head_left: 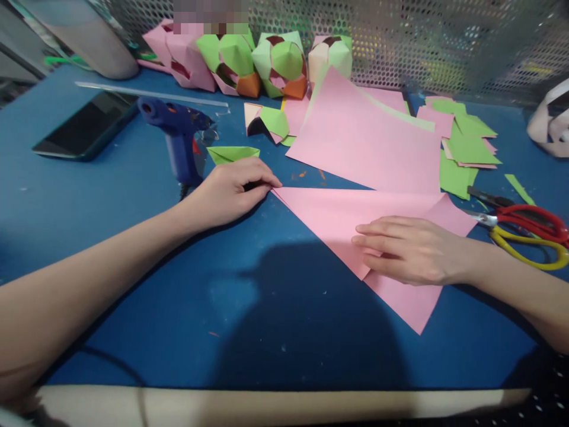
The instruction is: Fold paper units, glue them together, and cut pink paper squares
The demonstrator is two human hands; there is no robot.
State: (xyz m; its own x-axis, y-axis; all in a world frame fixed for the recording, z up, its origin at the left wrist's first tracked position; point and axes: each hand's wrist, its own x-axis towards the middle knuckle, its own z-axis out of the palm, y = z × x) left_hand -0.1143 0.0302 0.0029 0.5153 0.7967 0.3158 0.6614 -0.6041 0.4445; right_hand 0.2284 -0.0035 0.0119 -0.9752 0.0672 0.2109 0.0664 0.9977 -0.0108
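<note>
A pink sheet of paper (324, 216) lies folded over on itself on the blue table, its long folded edge running left to right. My left hand (235, 187) pinches the sheet's pointed left corner between thumb and fingers. Flat across the right part of the fold rests my right hand (404, 249), fingers stretched out to the left. One pink corner sticks out below that hand, toward me. Just behind the fold lies a stack of larger pink sheets (368, 136), with pale green showing at its far edge. A small folded green paper (233, 154) sits behind my left hand.
Scissors (528, 231) with red and yellow handles lie at the right, near green and pink paper pieces (471, 142). A blue glue gun (173, 136) and a phone (86, 127) are at the left. Several folded paper shapes (231, 59) line the perforated metal screen (377, 41).
</note>
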